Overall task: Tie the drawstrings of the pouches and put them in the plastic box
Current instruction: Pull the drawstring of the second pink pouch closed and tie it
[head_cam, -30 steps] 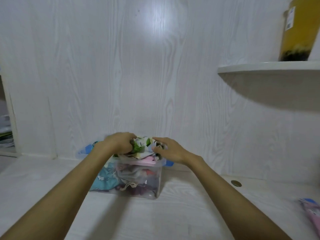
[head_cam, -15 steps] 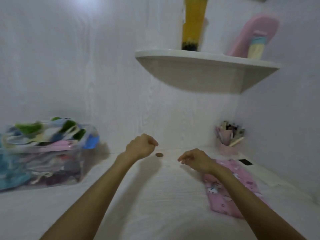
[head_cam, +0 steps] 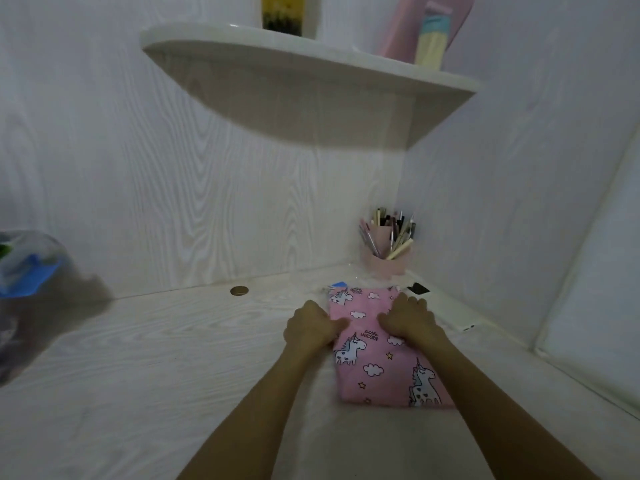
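A pink pouch with a unicorn print (head_cam: 377, 355) lies flat on the white desk, right of centre. My left hand (head_cam: 311, 327) grips its left edge, thumb on top of the cloth. My right hand (head_cam: 410, 318) sits on the pouch's upper right part, with fingers bent down over the cloth and thumb pointing left. The drawstrings are not visible. The clear plastic box (head_cam: 20, 306) stands blurred at the far left edge, showing a blue clip (head_cam: 27, 278) and colourful pouches inside.
A pink pen holder (head_cam: 384, 261) full of pens stands in the back right corner, under a curved wall shelf (head_cam: 311, 67). A round cable hole (head_cam: 239, 291) lies left of the pouch. A small black object (head_cam: 418, 289) and a blue piece (head_cam: 338, 284) lie behind it.
Both hands left the pouch pushed into the box, swung right across the desk and came down on the pink unicorn pouch. The view turned right, so the box slid to the left edge.
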Tool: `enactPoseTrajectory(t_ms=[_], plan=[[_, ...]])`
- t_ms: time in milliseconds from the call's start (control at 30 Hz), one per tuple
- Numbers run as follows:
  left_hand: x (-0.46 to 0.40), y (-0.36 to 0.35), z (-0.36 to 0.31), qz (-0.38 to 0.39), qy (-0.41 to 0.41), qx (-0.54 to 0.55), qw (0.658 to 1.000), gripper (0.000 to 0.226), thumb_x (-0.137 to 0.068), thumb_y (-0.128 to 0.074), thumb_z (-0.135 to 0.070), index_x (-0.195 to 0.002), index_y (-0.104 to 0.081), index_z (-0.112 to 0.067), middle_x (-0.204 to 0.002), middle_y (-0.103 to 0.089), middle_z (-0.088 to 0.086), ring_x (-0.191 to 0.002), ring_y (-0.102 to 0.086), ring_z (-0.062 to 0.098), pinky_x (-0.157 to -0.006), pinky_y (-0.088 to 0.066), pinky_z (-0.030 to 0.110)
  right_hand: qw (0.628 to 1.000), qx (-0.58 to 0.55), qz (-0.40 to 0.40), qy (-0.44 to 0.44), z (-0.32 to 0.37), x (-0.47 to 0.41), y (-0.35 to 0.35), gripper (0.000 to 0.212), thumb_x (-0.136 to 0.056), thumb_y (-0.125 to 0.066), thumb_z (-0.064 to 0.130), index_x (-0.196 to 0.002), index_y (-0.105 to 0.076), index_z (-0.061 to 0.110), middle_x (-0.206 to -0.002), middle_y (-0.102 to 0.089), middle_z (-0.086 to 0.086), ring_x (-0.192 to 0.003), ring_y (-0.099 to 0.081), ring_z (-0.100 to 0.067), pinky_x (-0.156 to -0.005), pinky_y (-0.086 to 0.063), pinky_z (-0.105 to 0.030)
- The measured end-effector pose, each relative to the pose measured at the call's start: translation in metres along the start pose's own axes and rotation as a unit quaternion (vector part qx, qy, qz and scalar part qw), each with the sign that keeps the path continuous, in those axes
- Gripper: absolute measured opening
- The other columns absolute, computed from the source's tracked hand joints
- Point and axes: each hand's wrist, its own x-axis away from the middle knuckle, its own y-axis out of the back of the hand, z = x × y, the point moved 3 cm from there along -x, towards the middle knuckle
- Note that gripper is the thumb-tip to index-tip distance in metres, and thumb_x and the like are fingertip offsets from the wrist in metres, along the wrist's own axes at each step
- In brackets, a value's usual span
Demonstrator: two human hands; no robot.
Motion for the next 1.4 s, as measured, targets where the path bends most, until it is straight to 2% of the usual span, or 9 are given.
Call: enactPoseTrajectory(t_ms=[233, 367, 567, 767, 933, 1000, 1100, 1267, 1400], plan=[[0.002, 0.018, -0.007, 0.030, -0.062, 0.071, 0.995, 0.007, -0.081, -0.067, -0.023, -0.076, -0.061, -0.024, -0.073, -0.060, 0.004, -0.067, -0.055, 0.020, -0.065, -0.043, 0.026, 0.990, -0.133, -0.017, 0.045, 0.015, -0.010, 0.008, 0.031, -0.087, -0.059, 0.041, -0.078, -0.061, 0.012, -0.084, -0.061, -0.011, -0.088, -0.062, -0.029, -0.074, -0.046, -0.032], [0.014, 0.080, -0.009, -0.016, -0.099, 0.121, 0.988, 0.006, -0.084, -0.062, -0.015, -0.080, -0.065, -0.019, -0.066, -0.062, 0.001, -0.057, -0.054, 0.013, -0.050, -0.042, 0.020, 0.947, -0.266, -0.057, 0.170, 0.055, 0.000, 0.033, 0.023, -0.085, -0.065, 0.026, -0.101, -0.070, 0.010, -0.095, -0.065, -0.001, -0.092, -0.059, -0.018, -0.069, -0.042, -0.024], [0.023, 0.190, 0.012, -0.152, -0.101, 0.157, 0.971, 0.020, -0.085, -0.059, -0.011, -0.069, -0.060, -0.022, -0.062, -0.055, 0.000, -0.059, -0.050, 0.017, -0.052, -0.038, 0.020, 0.867, -0.423, -0.084, 0.250, 0.143, 0.011, 0.069, 0.016, -0.084, -0.068, 0.014, -0.100, -0.066, 0.011, -0.067, -0.053, 0.007, -0.067, -0.052, -0.010, -0.060, -0.040, -0.018], [0.034, 0.259, 0.047, -0.257, -0.138, 0.167, 0.942, 0.013, -0.091, -0.057, -0.025, -0.093, -0.065, -0.015, -0.072, -0.063, 0.003, -0.063, -0.058, 0.016, -0.062, -0.050, 0.029, 0.832, -0.438, -0.131, 0.316, 0.218, 0.037, 0.062, 0.012, -0.082, -0.069, 0.016, -0.088, -0.062, 0.023, -0.075, -0.060, 0.009, -0.068, -0.057, -0.009, -0.067, -0.050, -0.029], [0.052, 0.241, 0.113, -0.213, -0.112, 0.124, 0.963, 0.018, -0.091, -0.060, -0.018, -0.073, -0.062, -0.022, -0.065, -0.062, -0.007, -0.065, -0.055, 0.011, -0.061, -0.047, 0.027, 0.849, -0.393, -0.103, 0.337, 0.223, 0.063, -0.008, 0.014, -0.077, -0.072, 0.020, -0.078, -0.061, 0.029, -0.066, -0.061, 0.014, -0.063, -0.059, -0.007, -0.059, -0.050, -0.029], [0.062, 0.229, 0.139, -0.174, -0.089, 0.096, 0.976, 0.009, -0.081, -0.071, -0.030, -0.076, -0.064, -0.028, -0.069, -0.064, -0.014, -0.071, -0.058, 0.011, -0.059, -0.045, 0.024, 0.855, -0.389, -0.085, 0.334, 0.216, 0.071, -0.035, 0.011, -0.076, -0.073, 0.019, -0.079, -0.065, 0.026, -0.065, -0.061, 0.014, -0.062, -0.059, -0.006, -0.062, -0.050, -0.031], [0.073, 0.216, 0.161, -0.159, -0.051, 0.107, 0.980, 0.039, -0.053, -0.068, -0.060, -0.084, -0.064, -0.038, -0.084, -0.068, -0.016, -0.082, -0.064, 0.005, -0.074, -0.051, 0.026, 0.858, -0.385, -0.070, 0.334, 0.213, 0.081, -0.064, 0.012, -0.074, -0.076, 0.018, -0.082, -0.068, 0.022, -0.072, -0.060, 0.014, -0.063, -0.054, 0.000, -0.058, -0.044, -0.022], [0.068, 0.201, 0.148, -0.159, 0.026, 0.168, 0.973, 0.049, -0.084, -0.044, -0.068, -0.092, -0.063, -0.023, -0.096, -0.065, 0.005, -0.080, -0.061, 0.021, -0.063, -0.048, 0.023, 0.846, -0.360, -0.103, 0.378, 0.220, 0.088, -0.070, 0.021, -0.068, -0.080, 0.017, -0.076, -0.064, 0.026, -0.107, -0.052, 0.010, -0.099, -0.047, -0.004, -0.073, -0.037, -0.008], [0.054, 0.195, 0.152, -0.187, 0.073, 0.274, 0.941, 0.042, -0.089, -0.052, -0.052, -0.079, -0.065, -0.013, -0.091, -0.065, 0.011, -0.095, -0.063, 0.030, -0.083, -0.049, 0.034, 0.830, -0.322, -0.112, 0.440, 0.223, 0.092, -0.072, 0.023, -0.070, -0.078, 0.015, -0.079, -0.059, 0.023, -0.111, -0.056, 0.020, -0.104, -0.048, -0.002, -0.077, -0.043, -0.019]])
